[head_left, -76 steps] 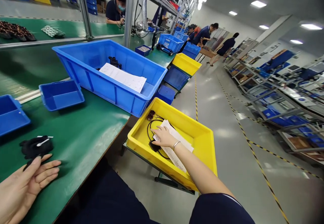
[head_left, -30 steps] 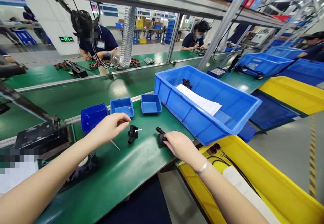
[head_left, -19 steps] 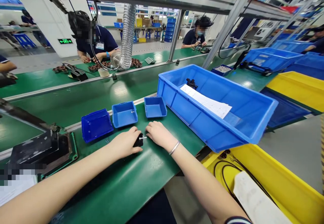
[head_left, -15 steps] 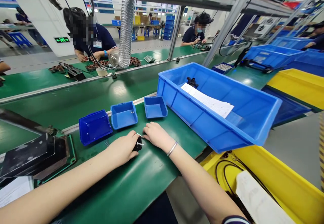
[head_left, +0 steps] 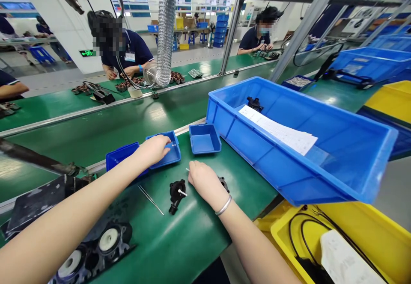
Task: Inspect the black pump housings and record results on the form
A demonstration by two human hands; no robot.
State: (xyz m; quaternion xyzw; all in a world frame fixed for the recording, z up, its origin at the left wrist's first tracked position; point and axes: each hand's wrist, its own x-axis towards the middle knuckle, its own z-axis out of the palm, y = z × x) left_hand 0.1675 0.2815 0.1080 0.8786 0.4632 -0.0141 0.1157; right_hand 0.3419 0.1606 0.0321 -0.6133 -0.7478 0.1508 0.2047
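Observation:
My left hand (head_left: 154, 149) reaches over the middle small blue bin (head_left: 175, 158), thumb and forefinger slightly apart. Tiny pale rings (head_left: 174, 145) lie in that bin by the fingertips. In my right hand (head_left: 204, 179) a thin white rod (head_left: 187, 170) is pinched, its tip poking out to the left. Between and below the hands a black plastic housing (head_left: 177, 190) with a short spout lies on the green bench, a white pin (head_left: 182, 192) sticking up from its centre. Another round black part (head_left: 223, 184) is partly hidden behind my right hand.
Metal tweezers (head_left: 150, 199) lie left of the housing. Black fixtures with white discs (head_left: 109, 239) stand at lower left. A large blue crate (head_left: 257, 155) with papers is at right, above a yellow bin (head_left: 282, 232). Co-workers (head_left: 128, 51) sit across the bench.
My left hand has left the black housing and moved up and left to the middle bin. The housing now lies uncovered on the bench. The view has shifted slightly.

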